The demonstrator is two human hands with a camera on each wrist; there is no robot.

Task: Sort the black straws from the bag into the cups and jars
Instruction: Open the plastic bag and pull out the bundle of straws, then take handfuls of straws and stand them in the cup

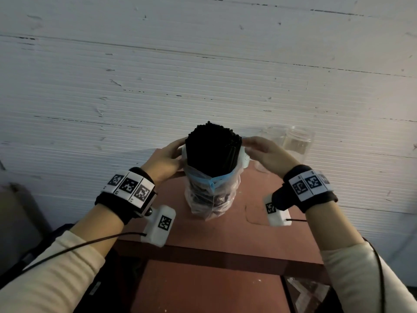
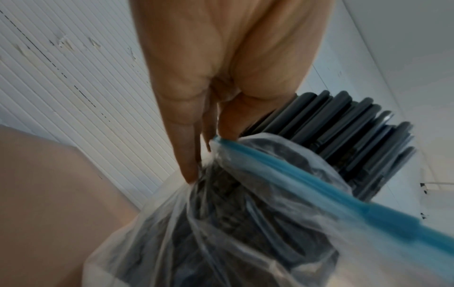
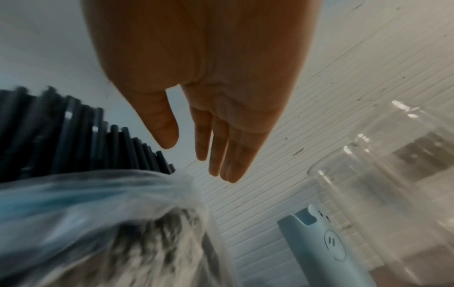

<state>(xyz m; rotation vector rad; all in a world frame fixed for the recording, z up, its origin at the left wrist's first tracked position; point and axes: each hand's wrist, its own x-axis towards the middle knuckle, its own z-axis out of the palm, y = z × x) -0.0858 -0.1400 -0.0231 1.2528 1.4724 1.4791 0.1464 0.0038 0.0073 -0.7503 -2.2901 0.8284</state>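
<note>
Against white ribbed wall, on reddish bench [image 1: 225, 245]: left hand [image 1: 163, 158] grip pinching zip bag [image 1: 209, 199] rim, black straws [image 1: 213, 147] upright beside it, right hand [image 1: 262, 152] slack, ungrasping, clear jars [image 1: 297, 143] just beyond; risk of toppling, spilling.

Cream ribbed sleeves [image 1: 56, 267] are worn on both arms. Black wrist straps [image 1: 112, 199] carry white panels printed with black square markers [image 1: 129, 185]. White camera housings [image 1: 159, 227] trail thin black cables [image 1: 79, 247] toward 6 o'clock.
</note>
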